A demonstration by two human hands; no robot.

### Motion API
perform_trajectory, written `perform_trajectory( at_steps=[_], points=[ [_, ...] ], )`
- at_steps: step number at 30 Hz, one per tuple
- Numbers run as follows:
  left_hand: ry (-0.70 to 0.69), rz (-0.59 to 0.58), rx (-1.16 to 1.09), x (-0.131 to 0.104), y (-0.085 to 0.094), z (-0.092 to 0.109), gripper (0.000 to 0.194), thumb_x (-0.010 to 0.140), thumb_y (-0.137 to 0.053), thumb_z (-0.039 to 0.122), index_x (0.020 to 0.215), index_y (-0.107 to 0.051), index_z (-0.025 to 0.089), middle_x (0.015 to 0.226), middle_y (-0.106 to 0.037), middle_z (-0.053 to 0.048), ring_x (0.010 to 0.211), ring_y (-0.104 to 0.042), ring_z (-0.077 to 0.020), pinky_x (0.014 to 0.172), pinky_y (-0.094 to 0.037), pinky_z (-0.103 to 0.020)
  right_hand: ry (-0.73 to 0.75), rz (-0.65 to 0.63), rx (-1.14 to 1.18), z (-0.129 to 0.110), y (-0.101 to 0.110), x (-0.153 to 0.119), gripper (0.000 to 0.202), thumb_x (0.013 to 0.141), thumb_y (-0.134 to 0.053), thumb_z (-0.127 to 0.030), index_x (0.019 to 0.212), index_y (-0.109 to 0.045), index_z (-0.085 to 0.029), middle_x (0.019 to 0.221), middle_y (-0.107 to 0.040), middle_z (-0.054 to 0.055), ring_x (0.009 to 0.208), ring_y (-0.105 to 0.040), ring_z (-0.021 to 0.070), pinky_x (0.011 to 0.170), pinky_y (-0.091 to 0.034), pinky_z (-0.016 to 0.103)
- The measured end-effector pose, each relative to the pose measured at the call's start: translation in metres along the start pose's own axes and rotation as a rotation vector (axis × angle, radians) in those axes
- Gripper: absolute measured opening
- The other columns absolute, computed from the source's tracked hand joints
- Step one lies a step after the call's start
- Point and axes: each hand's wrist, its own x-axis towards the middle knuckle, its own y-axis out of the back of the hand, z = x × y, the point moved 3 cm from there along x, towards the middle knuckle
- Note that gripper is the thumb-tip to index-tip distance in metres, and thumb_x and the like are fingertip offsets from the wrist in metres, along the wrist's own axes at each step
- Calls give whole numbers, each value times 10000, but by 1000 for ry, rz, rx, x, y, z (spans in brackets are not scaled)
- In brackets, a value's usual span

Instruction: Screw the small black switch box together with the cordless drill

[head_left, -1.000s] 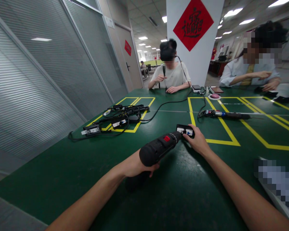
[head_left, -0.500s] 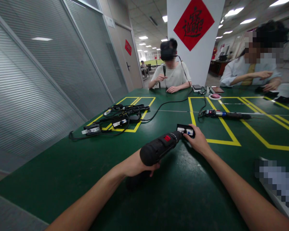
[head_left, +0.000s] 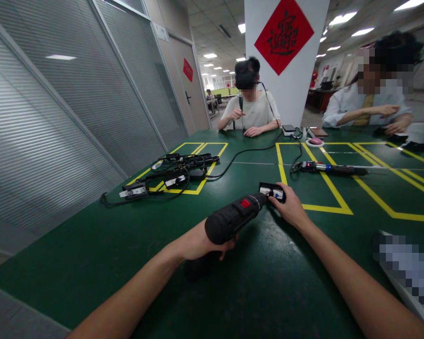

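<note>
Left hand (head_left: 198,242) grips the drill (head_left: 233,217); right hand (head_left: 289,207) apparently pins the black part (head_left: 273,190) mid-table; keep the bit square.

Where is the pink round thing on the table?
In the head view, the pink round thing sits far back on the green table, right of centre, by the white pillar.

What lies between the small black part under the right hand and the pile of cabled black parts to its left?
In the head view, only bare green table separates the small black part from the cabled pile; one black cable runs farther back.
</note>
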Motion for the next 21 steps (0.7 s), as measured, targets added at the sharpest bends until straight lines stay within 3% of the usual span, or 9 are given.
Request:
perform_trajectory(
  at_steps=[21],
  points=[
    [19, -5, -9, 0, 1, -3, 415, 746, -728, 220, 1115, -545, 170, 1004, -600, -45, 582, -579, -84, 519, -483, -235, -11, -8, -15, -1, 0, 0, 536, 818, -601, -421, 1291, -493, -193, 1224, -558, 126, 1119, -567, 288, 985, -451, 459]
  ],
)
